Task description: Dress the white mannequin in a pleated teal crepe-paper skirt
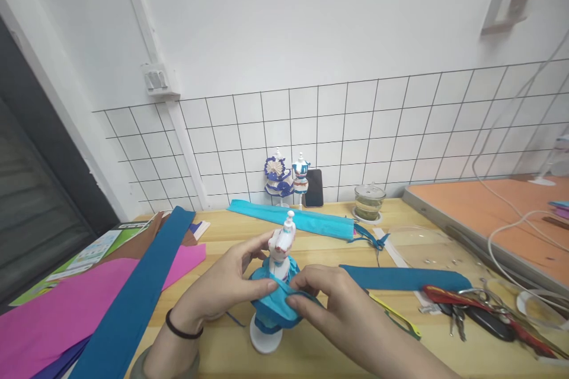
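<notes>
A small white dress form (pixel 280 251) stands on its round white base (pixel 265 340) at the front of the table, leaning slightly. Around its lower part sits a gathered blue paper skirt (pixel 273 305). My left hand (pixel 237 272) wraps the form from the left, its thumb pressed on the top of the skirt and the other fingers partly behind the form. On the right side, my right hand (pixel 322 296) pinches the skirt's edge between thumb and fingers, with a thin dark blue strip at the fingertips.
Blue strips (pixel 404 278) and a light blue strip (pixel 302 222) lie around. Pink paper (pixel 66 290) is at left. Two dressed forms (pixel 300 174), a phone (pixel 314 188) and a glass cup (pixel 369 201) stand at the back. Keys (pixel 457 320) and yellow-handled scissors (pixel 395 315) are at right.
</notes>
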`<state>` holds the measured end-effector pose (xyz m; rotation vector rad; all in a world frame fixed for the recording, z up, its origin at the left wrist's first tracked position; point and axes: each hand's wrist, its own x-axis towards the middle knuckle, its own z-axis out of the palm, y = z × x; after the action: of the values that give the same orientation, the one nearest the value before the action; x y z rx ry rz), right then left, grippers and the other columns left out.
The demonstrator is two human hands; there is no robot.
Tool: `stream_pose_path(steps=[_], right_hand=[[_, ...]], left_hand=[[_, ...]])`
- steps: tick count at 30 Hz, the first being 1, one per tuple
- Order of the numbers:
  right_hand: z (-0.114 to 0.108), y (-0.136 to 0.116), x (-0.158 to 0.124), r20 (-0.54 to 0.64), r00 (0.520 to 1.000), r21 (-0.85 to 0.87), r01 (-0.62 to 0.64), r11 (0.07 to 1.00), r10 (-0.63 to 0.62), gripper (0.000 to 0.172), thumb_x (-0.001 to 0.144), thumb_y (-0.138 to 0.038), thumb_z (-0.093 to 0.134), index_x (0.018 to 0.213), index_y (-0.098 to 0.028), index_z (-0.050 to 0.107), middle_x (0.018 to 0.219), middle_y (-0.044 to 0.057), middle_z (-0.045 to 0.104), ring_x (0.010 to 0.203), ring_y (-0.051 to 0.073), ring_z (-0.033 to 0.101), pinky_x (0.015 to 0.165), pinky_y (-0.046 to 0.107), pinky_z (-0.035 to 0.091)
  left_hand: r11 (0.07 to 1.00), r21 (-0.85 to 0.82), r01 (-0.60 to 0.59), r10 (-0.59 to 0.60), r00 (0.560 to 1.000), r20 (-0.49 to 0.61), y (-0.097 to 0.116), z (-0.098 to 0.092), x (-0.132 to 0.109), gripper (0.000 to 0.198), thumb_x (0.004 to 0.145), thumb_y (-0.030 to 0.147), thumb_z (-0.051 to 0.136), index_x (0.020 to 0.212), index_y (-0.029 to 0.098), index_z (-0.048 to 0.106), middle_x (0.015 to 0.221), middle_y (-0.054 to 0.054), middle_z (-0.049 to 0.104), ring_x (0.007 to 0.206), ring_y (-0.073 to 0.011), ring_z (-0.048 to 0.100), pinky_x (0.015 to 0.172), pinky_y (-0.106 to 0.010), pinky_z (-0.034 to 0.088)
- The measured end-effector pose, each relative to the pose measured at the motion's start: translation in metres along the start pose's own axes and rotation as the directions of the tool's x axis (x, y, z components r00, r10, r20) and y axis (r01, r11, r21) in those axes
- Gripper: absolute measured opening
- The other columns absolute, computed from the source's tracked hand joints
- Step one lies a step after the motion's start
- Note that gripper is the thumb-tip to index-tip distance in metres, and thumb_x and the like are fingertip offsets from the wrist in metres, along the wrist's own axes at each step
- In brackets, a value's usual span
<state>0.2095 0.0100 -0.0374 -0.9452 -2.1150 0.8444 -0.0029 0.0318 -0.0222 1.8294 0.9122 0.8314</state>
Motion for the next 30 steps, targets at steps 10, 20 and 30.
stream_pose_path(steps=[10,20,30], right_hand=[[0.003,0.004,0.003,-0.065,0.998,0.079,-0.003,0.997,0.008,0.013,0.087,-0.020,0.056,0.080,-0.019,0.067,0.069,-0.001,0.067,0.063,0.012,0.058,0.060,0.020,0.043],[0.004,-0.001,0.002,-0.052,0.997,0.119,0.065,0.991,-0.059,0.013,0.088,-0.019,0.055,0.080,-0.019,0.066,0.079,0.000,0.068,0.074,0.013,0.060,0.070,0.020,0.044],[0.010,0.007,0.006,-0.115,0.989,0.178,-0.071,0.981,0.093,0.009,0.082,-0.023,0.058,0.075,-0.019,0.058,0.070,-0.002,0.063,0.066,0.013,0.058,0.063,0.022,0.044]], left_hand=[[1.000,-0.019,-0.005,0.005,1.000,0.003,-0.002,0.001,-0.001,0.071,0.074,0.026,0.073,0.137,0.027,0.042,0.133,-0.004,0.055,0.115,-0.0237,0.050,0.102,-0.041,0.034],[0.997,0.075,0.020,-0.020,1.000,-0.004,0.007,0.006,0.001,0.073,0.073,0.012,0.067,0.138,0.026,0.039,0.135,-0.004,0.053,0.120,-0.0226,0.049,0.103,-0.039,0.035],[0.988,0.147,0.052,-0.049,0.999,-0.020,0.007,0.009,-0.002,0.074,0.072,0.012,0.066,0.138,0.032,0.039,0.133,0.001,0.053,0.115,-0.0222,0.049,0.101,-0.036,0.039]])
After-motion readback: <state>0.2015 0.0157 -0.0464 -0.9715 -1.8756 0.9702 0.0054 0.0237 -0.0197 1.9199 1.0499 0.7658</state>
